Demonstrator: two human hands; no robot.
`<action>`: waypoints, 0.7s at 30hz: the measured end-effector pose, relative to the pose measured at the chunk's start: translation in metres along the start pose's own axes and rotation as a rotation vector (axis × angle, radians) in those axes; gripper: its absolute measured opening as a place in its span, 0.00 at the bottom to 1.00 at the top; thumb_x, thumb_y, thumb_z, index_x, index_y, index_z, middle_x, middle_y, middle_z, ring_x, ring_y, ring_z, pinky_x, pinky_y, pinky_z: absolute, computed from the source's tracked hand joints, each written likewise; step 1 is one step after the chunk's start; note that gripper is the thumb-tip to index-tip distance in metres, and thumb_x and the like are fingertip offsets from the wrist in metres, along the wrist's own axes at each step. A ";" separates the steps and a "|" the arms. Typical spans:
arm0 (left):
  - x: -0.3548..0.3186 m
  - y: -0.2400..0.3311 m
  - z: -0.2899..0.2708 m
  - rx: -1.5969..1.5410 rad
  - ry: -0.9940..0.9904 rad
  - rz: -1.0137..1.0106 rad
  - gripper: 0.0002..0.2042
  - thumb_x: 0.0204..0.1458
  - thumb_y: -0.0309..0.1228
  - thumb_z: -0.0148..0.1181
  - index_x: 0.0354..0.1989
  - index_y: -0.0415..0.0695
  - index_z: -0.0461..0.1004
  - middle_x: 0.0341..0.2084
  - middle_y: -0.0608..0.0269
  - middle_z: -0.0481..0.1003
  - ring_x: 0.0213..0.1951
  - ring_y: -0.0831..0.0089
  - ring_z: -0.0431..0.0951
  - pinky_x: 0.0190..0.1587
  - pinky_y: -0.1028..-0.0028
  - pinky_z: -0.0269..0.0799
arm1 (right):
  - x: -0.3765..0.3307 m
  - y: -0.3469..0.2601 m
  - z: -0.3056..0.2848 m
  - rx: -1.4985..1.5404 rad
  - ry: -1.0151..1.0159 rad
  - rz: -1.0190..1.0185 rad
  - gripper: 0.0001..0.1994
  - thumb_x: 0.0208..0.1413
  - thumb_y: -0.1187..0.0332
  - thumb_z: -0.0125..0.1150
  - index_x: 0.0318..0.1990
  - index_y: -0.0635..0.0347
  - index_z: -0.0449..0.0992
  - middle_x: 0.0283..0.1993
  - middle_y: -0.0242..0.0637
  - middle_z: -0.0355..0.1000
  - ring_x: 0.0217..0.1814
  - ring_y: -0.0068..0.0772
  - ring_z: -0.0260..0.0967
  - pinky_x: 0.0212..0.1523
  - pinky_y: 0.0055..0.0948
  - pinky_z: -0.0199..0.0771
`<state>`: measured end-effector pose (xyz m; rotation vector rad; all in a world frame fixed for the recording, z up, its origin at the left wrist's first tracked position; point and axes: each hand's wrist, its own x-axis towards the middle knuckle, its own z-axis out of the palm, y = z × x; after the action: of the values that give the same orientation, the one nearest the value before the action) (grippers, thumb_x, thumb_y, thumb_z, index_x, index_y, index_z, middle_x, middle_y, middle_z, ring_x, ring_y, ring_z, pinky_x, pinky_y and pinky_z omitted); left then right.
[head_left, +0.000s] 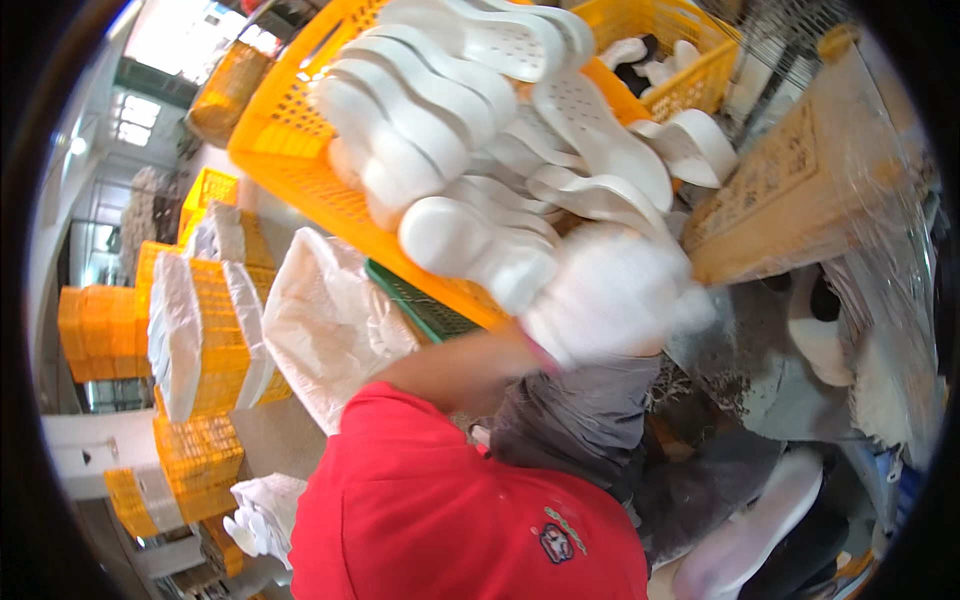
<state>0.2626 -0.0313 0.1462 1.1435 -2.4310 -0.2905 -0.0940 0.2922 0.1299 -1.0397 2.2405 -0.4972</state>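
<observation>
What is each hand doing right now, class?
Left hand: not in view.
Right hand: gloved in white, at a stack of white shoe soles in an orange crate; grip cannot be told.

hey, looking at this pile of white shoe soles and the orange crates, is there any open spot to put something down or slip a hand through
Hardly any. The orange crate is heaped with white soles, and the gloved hand presses against them. The only gap lies lower left, between the white plastic bag and the stacked orange crates. Right of the hand, wrapped cardboard and scraps crowd in.

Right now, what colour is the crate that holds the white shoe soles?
Orange-yellow: the crate shows best in the head view.
</observation>
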 end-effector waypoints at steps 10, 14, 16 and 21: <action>-0.028 -0.234 -0.176 0.078 0.483 -0.706 0.30 0.59 0.57 0.68 0.54 0.41 0.83 0.49 0.42 0.84 0.52 0.45 0.85 0.55 0.60 0.80 | -0.046 0.098 0.002 -0.117 0.076 0.053 0.22 0.73 0.65 0.61 0.66 0.72 0.78 0.69 0.51 0.78 0.70 0.44 0.75 0.68 0.39 0.75; -0.003 -0.160 -0.141 0.459 0.317 -0.391 0.24 0.62 0.53 0.65 0.51 0.43 0.83 0.47 0.46 0.84 0.49 0.47 0.85 0.51 0.55 0.81 | 0.007 0.004 0.013 0.150 0.108 -0.132 0.23 0.68 0.73 0.63 0.67 0.74 0.76 0.66 0.51 0.79 0.66 0.44 0.77 0.68 0.38 0.73; 0.011 -0.124 -0.123 0.580 0.325 -0.164 0.16 0.63 0.46 0.64 0.47 0.47 0.84 0.44 0.54 0.85 0.46 0.52 0.85 0.48 0.53 0.81 | 0.023 -0.036 0.031 0.087 0.128 -0.321 0.24 0.65 0.75 0.66 0.68 0.73 0.76 0.57 0.51 0.81 0.58 0.49 0.79 0.63 0.40 0.77; 0.029 -0.117 -0.082 0.352 -0.483 0.070 0.19 0.63 0.43 0.66 0.57 0.48 0.85 0.53 0.55 0.85 0.54 0.57 0.84 0.57 0.59 0.81 | 0.007 -0.099 0.076 0.085 0.000 -0.512 0.24 0.58 0.75 0.72 0.63 0.66 0.82 0.51 0.49 0.82 0.52 0.49 0.81 0.55 0.41 0.81</action>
<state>0.3650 -0.1285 0.1847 1.2394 -3.0331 -0.1267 0.0071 0.2195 0.1265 -1.5705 1.9212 -0.7956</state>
